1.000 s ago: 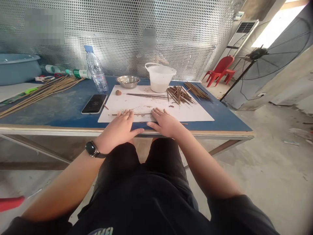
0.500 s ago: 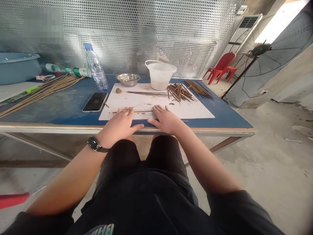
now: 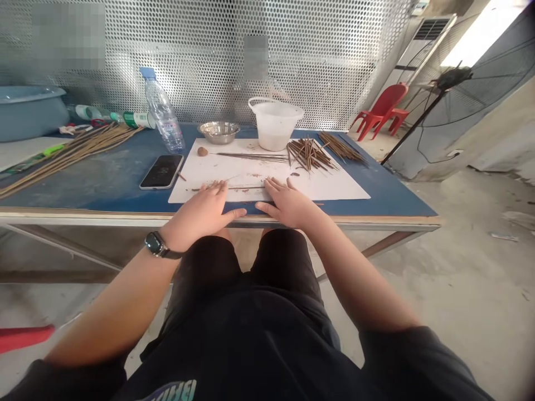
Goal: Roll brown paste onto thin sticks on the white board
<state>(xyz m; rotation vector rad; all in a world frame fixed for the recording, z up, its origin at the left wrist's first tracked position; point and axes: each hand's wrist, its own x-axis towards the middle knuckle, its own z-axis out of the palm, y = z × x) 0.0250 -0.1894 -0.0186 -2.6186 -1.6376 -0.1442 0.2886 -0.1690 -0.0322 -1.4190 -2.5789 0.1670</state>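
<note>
Well: blue-topped worktable (image 3: 104, 189) | white sheet (image 3: 330, 189) on it | thin brown stick (image 3: 242, 189) lying across the sheet at the left fingertips | left hand (image 3: 200, 214), right hand (image 3: 288, 206) resting at the sheet's near edge | fingers spread wide, nothing gripped (stick pile (image 3: 309, 156) farther back on the sheet)

two blurred patches (image 3: 69, 43) hide parts of the perforated metal screen (image 3: 334, 67) at the far side. the left edge cuts off a blue basin (image 3: 29, 111) and a red object (image 3: 25, 338), the right edge a standing fan (image 3: 493, 89). brown specks (image 3: 295, 174) on the white board (image 3: 334, 189) are too small to tell.
</note>
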